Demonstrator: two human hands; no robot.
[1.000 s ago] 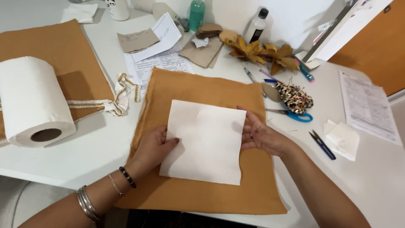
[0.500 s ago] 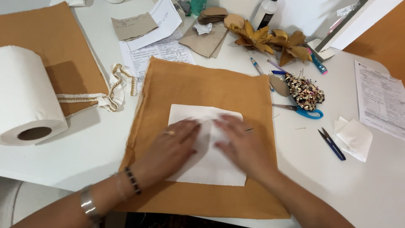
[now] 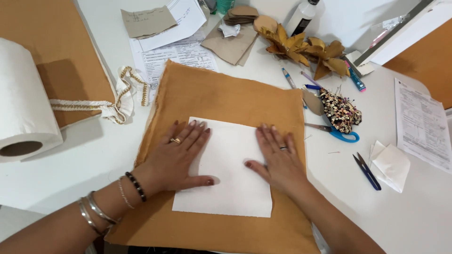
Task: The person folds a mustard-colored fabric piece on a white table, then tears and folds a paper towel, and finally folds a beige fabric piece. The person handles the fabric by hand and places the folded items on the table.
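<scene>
Taking the mustard-brown cloth as the landmark, spread flat on the white table in front of you:

Well to the left of the cloth lies a paper roll on its side. Between the roll and the cloth runs a strip of white and gold trim, its looped end just beside the cloth's left edge.

On the cloth, at its middle, lies a white rectangular sheet, flat and wholly inside the cloth's borders.

Your left hand is pressed palm-down, fingers spread apart and gripping nothing; it covers the sheet's left edge, the fingertips near its upper left corner and the thumb lying across the white. Your right hand is likewise flat, fingers extended and slightly apart, holding nothing; it rests over the sheet's right edge with the thumb on the sheet and the outer fingers on the cloth.

Just beyond the cloth's right edge lie blue-handled scissors, and above them a sequinned pincushion. Further right lie small dark snips. Beyond the cloth's upper right corner sits a cluster of dried golden leaves.
</scene>
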